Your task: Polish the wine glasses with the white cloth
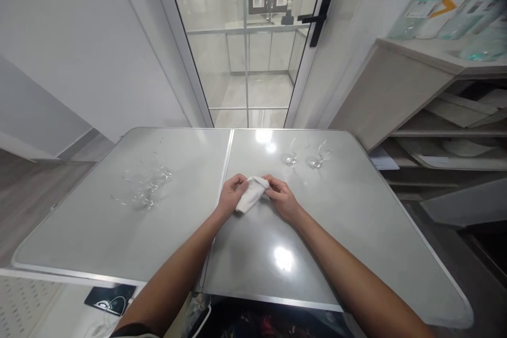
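Note:
A folded white cloth (252, 194) is held between my two hands just above the middle of the grey table (317, 232). My left hand (231, 194) pinches its left edge with thumb and fingers. At the upper right corner, my right hand (282, 196) grips the same cloth. Whether anything lies inside the folds is hidden. Two small clear, see-through pieces with thin curved strands, a nearer one (292, 160) and another (316, 162), rest beyond my right hand. To the left lies a loose cluster of similar clear pieces (148, 193); their exact kind is unclear.
A metal seam (227, 156) runs across the tabletop. Behind the table stands a glass door (245, 53) with a black handle (317, 20). Shelving (415, 58) at right bears large clear bottles (435, 13). A dark phone-like device (111, 298) lies below the table's front left edge.

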Tool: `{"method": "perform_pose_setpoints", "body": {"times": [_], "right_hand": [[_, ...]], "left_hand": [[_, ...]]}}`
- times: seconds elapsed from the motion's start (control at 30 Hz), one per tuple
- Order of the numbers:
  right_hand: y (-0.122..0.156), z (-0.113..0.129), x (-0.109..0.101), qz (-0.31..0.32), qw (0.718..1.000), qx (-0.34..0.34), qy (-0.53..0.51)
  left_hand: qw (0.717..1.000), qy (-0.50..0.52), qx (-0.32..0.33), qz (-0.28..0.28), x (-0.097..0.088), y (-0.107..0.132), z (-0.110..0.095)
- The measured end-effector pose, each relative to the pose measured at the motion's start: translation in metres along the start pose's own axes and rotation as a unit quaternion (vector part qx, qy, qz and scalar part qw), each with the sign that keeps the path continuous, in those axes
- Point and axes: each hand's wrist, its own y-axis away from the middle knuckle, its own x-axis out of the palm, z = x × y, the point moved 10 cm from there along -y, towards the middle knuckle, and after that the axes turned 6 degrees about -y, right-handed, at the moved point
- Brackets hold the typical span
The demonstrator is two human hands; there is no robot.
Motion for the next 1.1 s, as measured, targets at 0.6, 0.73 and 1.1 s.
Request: {"method": "perform_pose_setpoints", "body": {"times": [0.6,0.73,1.1], "right_hand": [[0.001,0.025,-0.008,-0.028,0.995,-0.077,0.048],[0.002,0.01,-0.003,0.013,0.999,0.047,0.015],[0.013,-0.019,-0.007,-0.058,0.981,0.171,-0.076]], "left_hand": [[0.994,-0.003,0.103,0.046,0.009,0.006,-0.022],[0.999,0.006,0.036,0.026,-0.001,0.006,-0.008],[0.966,-0.186,0.082,-0.157,-0.057,0.003,-0.033]]}}
